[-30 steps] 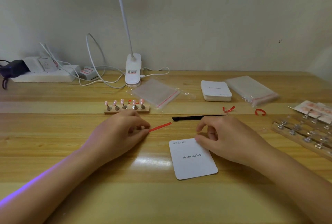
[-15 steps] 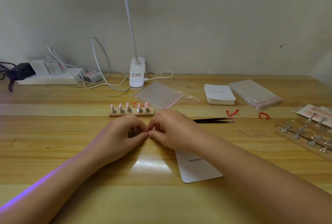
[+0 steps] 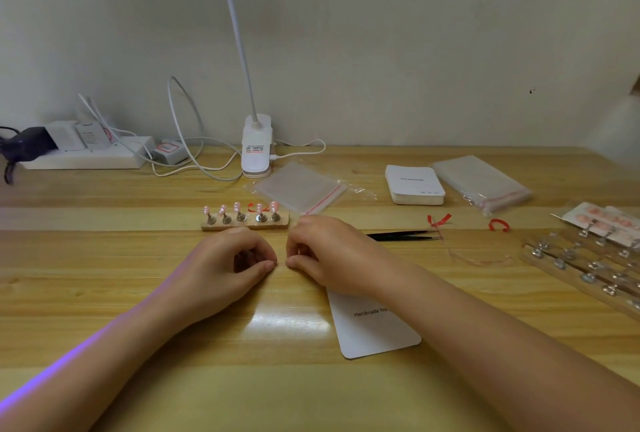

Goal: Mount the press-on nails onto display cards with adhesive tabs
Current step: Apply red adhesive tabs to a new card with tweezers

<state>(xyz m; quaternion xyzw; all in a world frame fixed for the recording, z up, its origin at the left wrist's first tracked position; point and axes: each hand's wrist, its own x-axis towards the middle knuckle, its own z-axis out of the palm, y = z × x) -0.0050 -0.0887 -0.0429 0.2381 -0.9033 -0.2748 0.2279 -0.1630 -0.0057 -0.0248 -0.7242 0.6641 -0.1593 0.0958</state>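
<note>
Hands meet over the tape

Our right hand (image 3: 332, 251) has left the card (image 3: 374, 327) and come across to the left hand (image 3: 235, 258); both curl fingertip to fingertip, likely peeling the red strip seen 1 second ago, now hidden. 5 nails (image 3: 239, 211) wait on the stand just behind.
</note>
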